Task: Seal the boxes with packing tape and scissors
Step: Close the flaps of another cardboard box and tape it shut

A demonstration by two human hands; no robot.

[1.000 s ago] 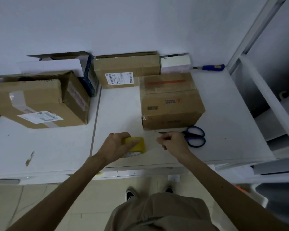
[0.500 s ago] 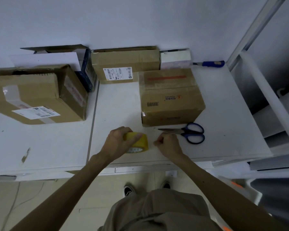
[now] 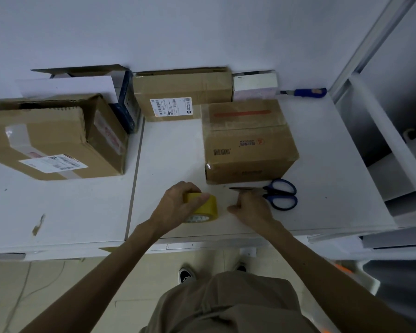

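A yellow roll of packing tape [image 3: 205, 207] stands on the white table near its front edge, and my left hand [image 3: 178, 207] grips it from the left and top. My right hand [image 3: 251, 209] is just right of the roll, fingers curled. Its thumb and forefinger pinch toward what looks like the tape's loose end; the strip itself is too faint to see. Blue-handled scissors [image 3: 280, 194] lie closed beside my right hand, blades pointing left. Behind them sits a brown cardboard box [image 3: 247, 145] with its flaps down.
A large brown box [image 3: 46, 140] lies at the left, with an open box [image 3: 82, 75] behind it. At the back wall stand a labelled box [image 3: 183, 92], a small white box [image 3: 255, 85] and a blue-handled tool [image 3: 309, 92]. A metal shelf frame [image 3: 375, 121] borders the table [image 3: 173, 152] on the right.
My left hand has shifted the roll slightly to the right and closer to my right hand. The camera has tilted, so the table sits a little higher in view. Scissors and boxes have not moved.
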